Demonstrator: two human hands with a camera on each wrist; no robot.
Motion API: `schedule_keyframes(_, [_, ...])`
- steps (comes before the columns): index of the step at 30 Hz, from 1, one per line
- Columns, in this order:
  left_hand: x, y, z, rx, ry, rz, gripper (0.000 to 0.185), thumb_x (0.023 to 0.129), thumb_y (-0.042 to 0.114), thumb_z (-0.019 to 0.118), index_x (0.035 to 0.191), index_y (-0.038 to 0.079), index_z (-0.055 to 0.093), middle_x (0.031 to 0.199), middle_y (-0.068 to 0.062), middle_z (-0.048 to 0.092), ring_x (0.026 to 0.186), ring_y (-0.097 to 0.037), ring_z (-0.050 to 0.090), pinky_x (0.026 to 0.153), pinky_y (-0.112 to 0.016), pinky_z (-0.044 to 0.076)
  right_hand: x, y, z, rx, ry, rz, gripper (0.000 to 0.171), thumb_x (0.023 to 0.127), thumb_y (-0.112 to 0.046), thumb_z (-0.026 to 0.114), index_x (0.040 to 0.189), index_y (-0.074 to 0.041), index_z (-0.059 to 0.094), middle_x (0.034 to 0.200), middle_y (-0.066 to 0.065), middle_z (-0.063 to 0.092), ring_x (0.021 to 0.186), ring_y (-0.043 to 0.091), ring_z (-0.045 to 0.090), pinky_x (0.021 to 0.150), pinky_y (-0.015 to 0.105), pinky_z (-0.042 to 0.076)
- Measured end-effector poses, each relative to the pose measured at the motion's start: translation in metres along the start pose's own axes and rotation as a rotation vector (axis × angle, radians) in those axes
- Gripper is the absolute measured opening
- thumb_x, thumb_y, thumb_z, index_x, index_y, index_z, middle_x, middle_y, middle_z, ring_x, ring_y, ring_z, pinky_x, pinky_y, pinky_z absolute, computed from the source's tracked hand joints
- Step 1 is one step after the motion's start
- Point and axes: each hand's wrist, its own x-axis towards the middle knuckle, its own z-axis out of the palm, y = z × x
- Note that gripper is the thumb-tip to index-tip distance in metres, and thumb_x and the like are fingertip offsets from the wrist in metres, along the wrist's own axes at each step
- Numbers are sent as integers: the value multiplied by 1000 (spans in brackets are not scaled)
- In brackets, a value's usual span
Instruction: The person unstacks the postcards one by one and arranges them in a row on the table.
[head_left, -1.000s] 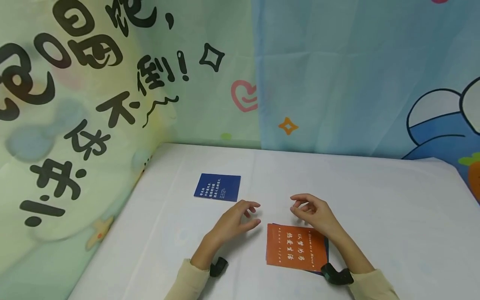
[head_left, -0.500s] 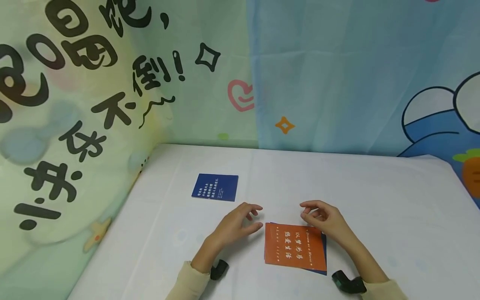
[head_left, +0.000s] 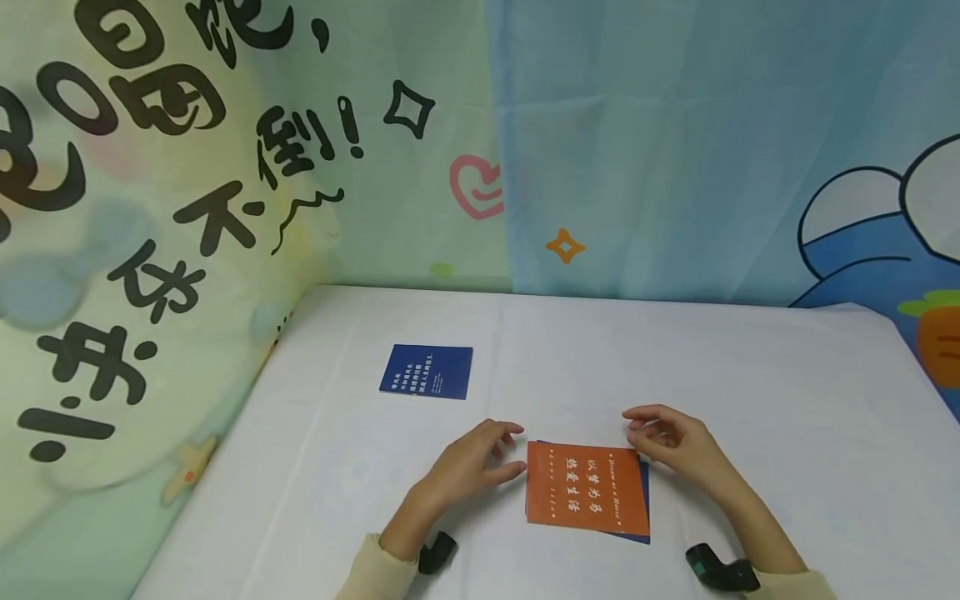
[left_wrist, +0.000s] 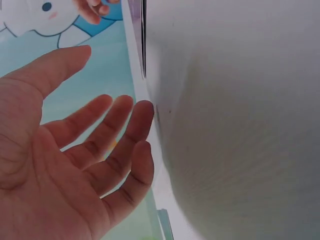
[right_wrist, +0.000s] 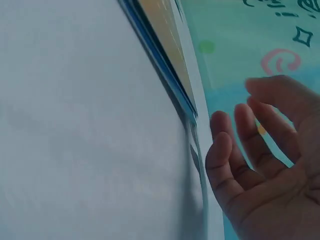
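Observation:
An orange booklet (head_left: 587,487) with white lettering lies on the white table, on top of a dark blue booklet (head_left: 643,500) that peeks out along its right and lower edges. My left hand (head_left: 472,462) is just left of this pile, thumb tip close to the orange edge, fingers loosely bent with nothing in them. At the pile's upper right corner hovers my right hand (head_left: 678,446), its fingers relaxed and holding nothing. Both wrist views show bare palms, the left hand (left_wrist: 85,155) and the right hand (right_wrist: 270,165), beside the booklets' thin edges (right_wrist: 165,65).
Another blue booklet (head_left: 427,372) with white writing lies farther back, left of the pile. A printed cloth backdrop (head_left: 637,150) rises behind the white table (head_left: 750,358) and along its left side. Black cameras (head_left: 722,571) sit on both wrists.
My right hand has moved to the right, from over the orange booklet's top edge to its upper right corner. My left hand has come slightly down, nearer the pile. The head view has shifted slightly.

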Motion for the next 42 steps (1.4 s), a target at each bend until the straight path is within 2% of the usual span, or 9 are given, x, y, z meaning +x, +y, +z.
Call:
schedule_keyframes(3, [-2, 1, 4, -2, -7, -22, 48, 88, 32, 72, 130, 14, 58, 106, 2, 61, 93, -10, 56, 79, -25, 48, -2, 5, -4, -6, -30, -4, 34, 88, -13, 73, 120, -3, 64, 111, 15, 67, 82, 2, 58, 67, 20, 50])
schedule_keyframes(5, [-3, 3, 7, 13, -13, -28, 50, 88, 33, 72, 130, 13, 58, 107, 2, 61, 94, -10, 56, 81, -25, 48, -3, 7, -7, 12, -75, -6, 37, 87, -12, 74, 121, -2, 63, 107, 16, 66, 77, 4, 55, 64, 20, 47])
schedule_keyframes(11, [-6, 8, 17, 160, -49, -1, 64, 80, 45, 77, 132, 12, 58, 118, -2, 60, 105, -14, 52, 92, -30, 46, -6, 15, -15, 72, -239, -40, 42, 86, -9, 74, 124, 2, 60, 94, 9, 58, 68, 10, 48, 57, 23, 39])
schedule_keyframes(15, [-10, 8, 20, 216, -44, 29, 79, 70, 49, 84, 133, 12, 57, 123, -3, 56, 108, -16, 50, 94, -31, 45, -8, 20, -17, 77, -287, -122, 44, 84, -5, 75, 124, 3, 59, 103, 12, 56, 75, 13, 50, 58, 22, 42])
schedule_keyframes(21, [-13, 4, 22, 261, -51, 84, 93, 61, 53, 88, 138, 14, 53, 128, -1, 49, 111, -15, 45, 95, -31, 42, -10, 24, -16, 54, -277, -148, 45, 82, -6, 77, 123, 4, 61, 106, 12, 51, 68, 12, 46, 54, 23, 39])
schedule_keyframes(25, [-14, 2, 23, 272, -39, 110, 99, 59, 53, 89, 141, 14, 49, 130, -1, 47, 112, -16, 44, 96, -32, 41, -11, 25, -16, 49, -245, -124, 41, 81, -5, 77, 118, 5, 63, 118, 16, 48, 69, 11, 46, 55, 23, 39])
schedule_keyframes(34, [-13, 2, 28, 279, -1, 76, 105, 61, 53, 88, 144, 7, 42, 141, -9, 42, 122, -21, 43, 100, -37, 41, -12, 25, -15, 66, -247, -148, 36, 82, -2, 76, 115, 7, 65, 119, 17, 46, 69, 11, 45, 54, 23, 38])
schedule_keyframes(42, [-11, 2, 29, 257, -22, 60, 103, 61, 51, 89, 144, 8, 44, 142, -5, 42, 119, -18, 42, 99, -34, 39, -13, 26, -13, 74, -230, -140, 32, 81, -2, 76, 111, 5, 67, 117, 18, 47, 67, 12, 45, 53, 23, 38])
